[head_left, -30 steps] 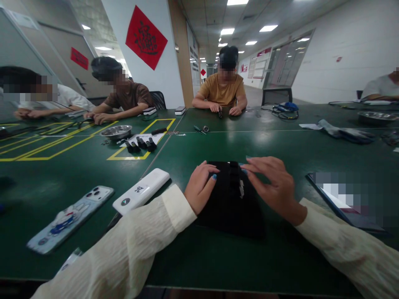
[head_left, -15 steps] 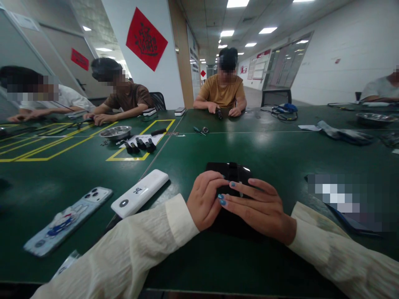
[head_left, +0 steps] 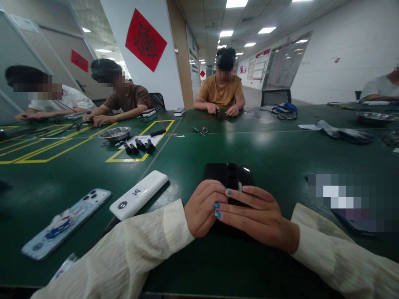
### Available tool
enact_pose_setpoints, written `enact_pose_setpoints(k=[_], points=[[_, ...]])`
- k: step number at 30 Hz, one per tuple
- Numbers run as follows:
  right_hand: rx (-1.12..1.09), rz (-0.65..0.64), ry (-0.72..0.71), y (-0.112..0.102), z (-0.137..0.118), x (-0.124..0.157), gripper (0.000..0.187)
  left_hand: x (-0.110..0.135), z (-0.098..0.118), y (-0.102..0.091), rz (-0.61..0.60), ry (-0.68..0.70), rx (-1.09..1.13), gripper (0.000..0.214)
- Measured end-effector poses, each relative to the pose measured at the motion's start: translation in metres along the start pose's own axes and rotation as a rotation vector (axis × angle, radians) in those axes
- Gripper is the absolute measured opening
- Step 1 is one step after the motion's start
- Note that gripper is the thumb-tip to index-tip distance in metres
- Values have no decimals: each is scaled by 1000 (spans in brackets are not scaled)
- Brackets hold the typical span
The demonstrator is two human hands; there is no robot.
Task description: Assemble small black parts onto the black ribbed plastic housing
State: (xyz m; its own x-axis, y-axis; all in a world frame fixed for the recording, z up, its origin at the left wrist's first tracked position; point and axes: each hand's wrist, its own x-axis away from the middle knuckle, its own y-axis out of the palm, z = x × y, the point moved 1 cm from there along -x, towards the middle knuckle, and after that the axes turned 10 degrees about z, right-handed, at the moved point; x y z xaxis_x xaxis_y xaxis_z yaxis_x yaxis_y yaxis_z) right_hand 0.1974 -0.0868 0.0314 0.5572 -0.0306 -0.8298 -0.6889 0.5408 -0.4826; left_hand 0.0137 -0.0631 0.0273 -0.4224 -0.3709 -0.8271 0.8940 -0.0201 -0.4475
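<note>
Centrally, a flat black rectangular case [head_left: 229, 173] lies on the dark green table [head_left: 274, 153], its near half under both hands. The left hand [head_left: 202, 212] is curled on it, and whether it pinches anything cannot be told. The right hand [head_left: 257, 216] lies flat, fingers extended onto the left fingertips. Left of the left hand are a white oblong power bank [head_left: 139, 200] and, beyond it, a phone in a pale blue illustrated cover [head_left: 67, 223].

Two hands, the left hand [head_left: 201, 211] and the right hand [head_left: 255, 216], lie on one black case [head_left: 218, 172] on the counter [head_left: 264, 153]. Left of the case lie one white power bank [head_left: 139, 195] and one phone [head_left: 67, 222]; beyond it sit four other people [head_left: 73, 101] [head_left: 134, 97] [head_left: 222, 91] [head_left: 378, 88] and two steel bowls [head_left: 116, 133] [head_left: 374, 117].
</note>
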Motion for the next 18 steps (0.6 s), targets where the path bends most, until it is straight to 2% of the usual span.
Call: enact_pose_setpoints(k=[3,6,11,13,16,18], points=[[-16,18,71,5,0,4,37,0,-3,-1,27,-34,-63,20],[24,42,285,13,4,5,44,-1,-8,-4,92,-69,-109,21],[102,-210,586,29,24,-7,58,-1,-32,-7,328,-285,-162,23],[69,-252,684,34,31,-11,56,2,-49,-9,430,-372,-170,25],[-58,-227,762,36,35,-12,43,6,-72,-13,542,-435,-155,26],[-124,-203,787,34,35,-10,42,7,-83,-16,597,-488,-161,27]])
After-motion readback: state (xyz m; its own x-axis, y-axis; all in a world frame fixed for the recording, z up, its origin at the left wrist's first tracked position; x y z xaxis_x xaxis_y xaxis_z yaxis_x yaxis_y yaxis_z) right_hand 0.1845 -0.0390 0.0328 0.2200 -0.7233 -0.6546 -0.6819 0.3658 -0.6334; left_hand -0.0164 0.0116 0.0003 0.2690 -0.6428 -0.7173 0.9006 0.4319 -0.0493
